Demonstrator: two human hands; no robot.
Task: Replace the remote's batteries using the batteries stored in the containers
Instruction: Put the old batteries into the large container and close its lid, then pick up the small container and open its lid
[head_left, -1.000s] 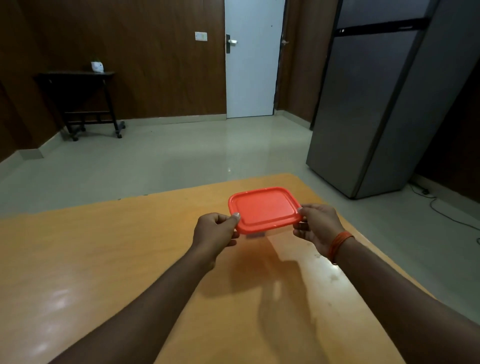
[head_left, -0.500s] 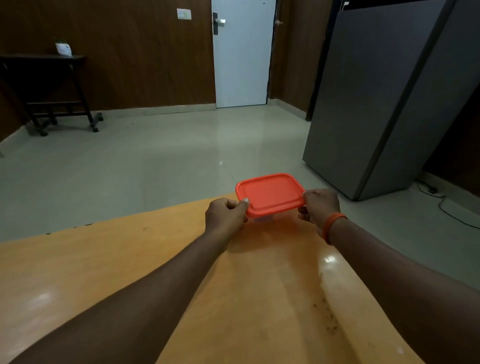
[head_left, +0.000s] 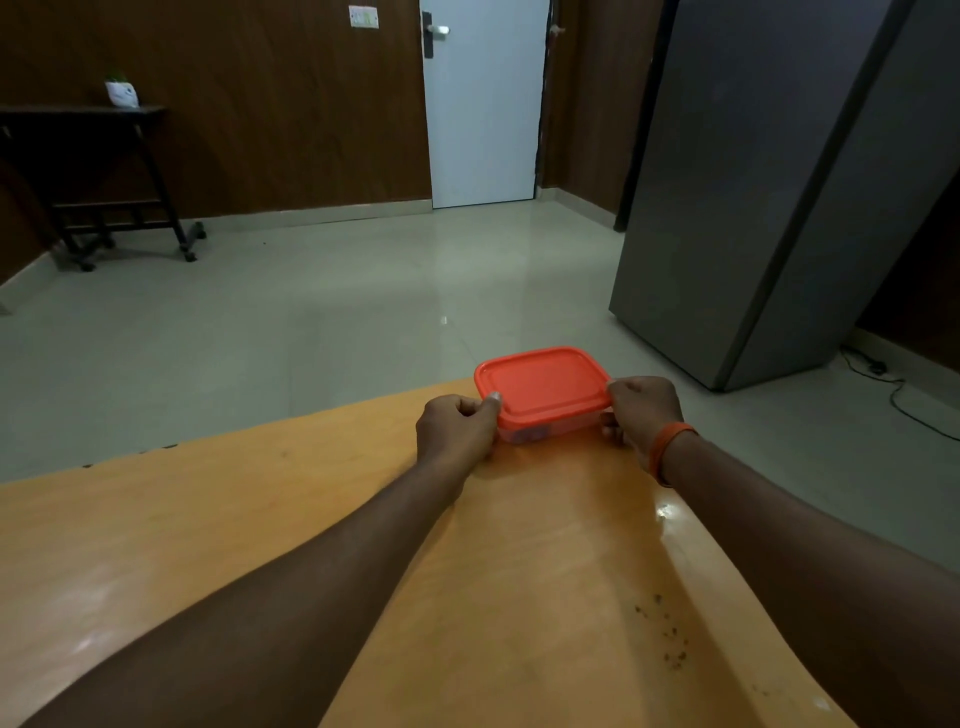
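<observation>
— What is the container (head_left: 544, 410) made of?
— Clear plastic, a rounded rectangle under a smooth orange lid (head_left: 543, 384), resting at the far edge of the glossy wooden desk (head_left: 270, 519).
— Which way does it run?
— Its long axis spans between the hands.
— And the fingers?
— Left hand (head_left: 457, 428) and right hand (head_left: 641, 410) both pinch the lid's rim. A label on the near wall is unreadable.

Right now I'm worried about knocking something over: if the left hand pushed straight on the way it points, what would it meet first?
The left hand already touches the red-lidded container; beyond it lies the table edge.
</observation>
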